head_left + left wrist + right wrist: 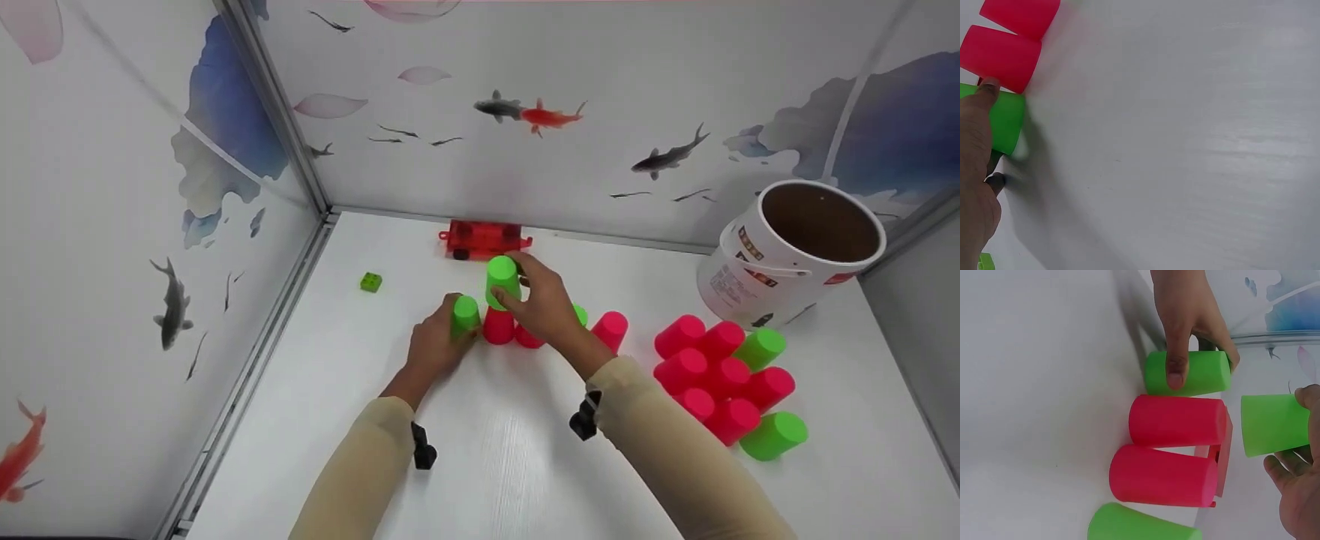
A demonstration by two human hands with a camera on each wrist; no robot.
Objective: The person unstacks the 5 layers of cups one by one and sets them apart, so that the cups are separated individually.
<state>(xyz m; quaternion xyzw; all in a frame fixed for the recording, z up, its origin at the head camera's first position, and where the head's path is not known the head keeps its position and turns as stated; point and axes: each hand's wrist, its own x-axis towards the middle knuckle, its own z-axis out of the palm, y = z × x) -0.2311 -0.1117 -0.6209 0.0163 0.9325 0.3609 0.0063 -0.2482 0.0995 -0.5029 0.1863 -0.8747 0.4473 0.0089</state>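
Note:
In the head view, my left hand (437, 341) grips an upside-down green cup (465, 312) standing at the left end of a row of cups. The left wrist view shows the thumb along that cup's side, with a red cup (1002, 56) beside it. My right hand (551, 304) holds another green cup (502, 274), also upside down, by its upper part. In the right wrist view this held cup (1272, 422) hangs in the air, a small gap above the row. Two red cups (1178, 421) and a green cup (1137, 526) follow in the row; a further red cup (612, 328) stands right.
A cluster of red and green cups (727, 375) stands on the right of the white table (510, 480). Behind it is a white bucket (739, 277). A red toy wagon (484, 238) sits by the back wall, and a small green block (370, 282) lies at left.

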